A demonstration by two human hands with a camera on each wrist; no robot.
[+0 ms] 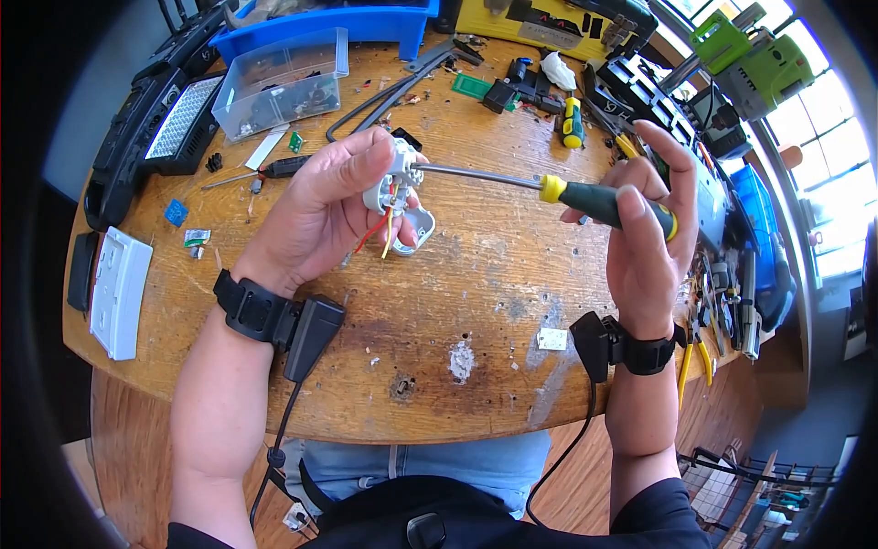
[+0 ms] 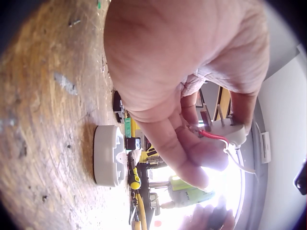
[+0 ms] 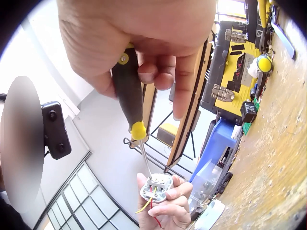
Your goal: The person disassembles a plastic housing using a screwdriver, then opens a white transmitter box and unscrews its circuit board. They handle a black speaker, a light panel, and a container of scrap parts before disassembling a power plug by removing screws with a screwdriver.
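My left hand (image 1: pixel 315 210) holds an opened white electrical plug (image 3: pixel 159 182) above the bench, thumb on one side and fingers around the other. A red wire (image 1: pixel 369 234) and a yellow wire (image 1: pixel 388 238) hang from its terminals; metal prongs show in the left wrist view. In my right hand (image 1: pixel 651 247) is a screwdriver (image 1: pixel 594 200) with a dark green and yellow handle, thumb and fingers around the handle's end. Its shaft runs left, with the tip at the plug's terminal side. On the bench below the left hand stands a loose white cover (image 2: pixel 106 155).
A clear plastic box (image 1: pixel 279 87) and a blue bin (image 1: pixel 366 27) stand at the back left. Behind lies a yellow toolbox (image 1: pixel 549 29). A second screwdriver (image 1: pixel 572 123), yellow-handled pliers (image 1: pixel 692 357) and a small white plate (image 1: pixel 552 339) lie to the right.
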